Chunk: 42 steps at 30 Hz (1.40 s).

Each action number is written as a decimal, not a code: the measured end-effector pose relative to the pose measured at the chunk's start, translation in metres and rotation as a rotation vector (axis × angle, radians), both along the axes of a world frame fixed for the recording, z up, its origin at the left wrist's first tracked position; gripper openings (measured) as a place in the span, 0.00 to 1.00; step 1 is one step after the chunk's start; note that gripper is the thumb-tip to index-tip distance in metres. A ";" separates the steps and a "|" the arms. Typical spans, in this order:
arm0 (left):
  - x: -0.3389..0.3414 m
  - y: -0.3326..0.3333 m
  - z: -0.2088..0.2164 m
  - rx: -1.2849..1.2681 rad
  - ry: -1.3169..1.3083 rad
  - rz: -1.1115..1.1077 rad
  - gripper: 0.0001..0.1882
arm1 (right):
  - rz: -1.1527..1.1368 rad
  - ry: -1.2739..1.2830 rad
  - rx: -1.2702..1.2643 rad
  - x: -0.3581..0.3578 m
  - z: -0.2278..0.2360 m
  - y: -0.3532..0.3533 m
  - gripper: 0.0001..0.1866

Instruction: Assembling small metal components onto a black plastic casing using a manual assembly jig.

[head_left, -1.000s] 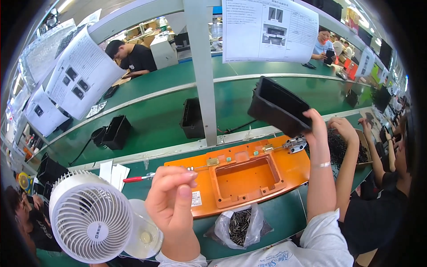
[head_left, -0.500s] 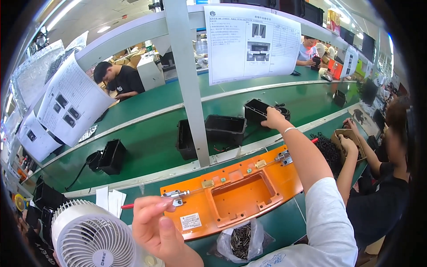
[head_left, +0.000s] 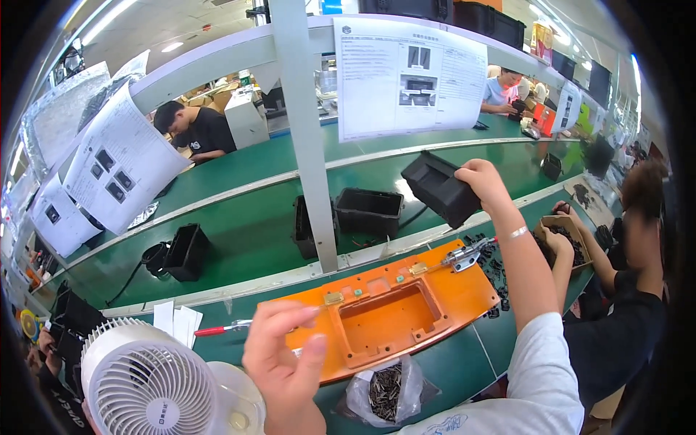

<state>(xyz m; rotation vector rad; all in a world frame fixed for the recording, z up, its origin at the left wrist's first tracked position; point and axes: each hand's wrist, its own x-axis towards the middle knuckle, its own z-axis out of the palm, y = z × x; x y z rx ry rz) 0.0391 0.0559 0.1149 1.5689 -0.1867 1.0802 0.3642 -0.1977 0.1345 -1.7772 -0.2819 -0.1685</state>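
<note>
Two hands are raised over the green surface (head_left: 239,239). The right hand (head_left: 482,185) grips a black plastic box (head_left: 438,187), tilted, above the belt's far side. The left hand (head_left: 286,359), fingers pinched together, hovers by the near edge beside the orange tray (head_left: 449,290), above a white fan (head_left: 145,384).

The left hand (head_left: 286,362) blocks part of the orange fixture (head_left: 391,319); whether its fingertips pinch anything is too blurred to tell. The right hand (head_left: 484,183) covers one corner of the black plastic housing (head_left: 438,187). The white fan (head_left: 156,388) runs off the lower edge.
</note>
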 end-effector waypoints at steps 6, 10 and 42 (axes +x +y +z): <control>0.033 -0.058 -0.037 0.029 0.070 -0.213 0.55 | 0.598 -0.088 0.274 -0.195 0.016 0.039 0.15; 0.040 -0.046 -0.045 -0.186 0.115 -0.352 0.38 | 0.899 -0.583 -0.190 -0.235 0.002 0.032 0.41; 0.043 0.007 -0.054 0.228 0.472 -0.048 0.20 | 0.392 -0.690 -0.515 -0.173 -0.060 0.009 0.11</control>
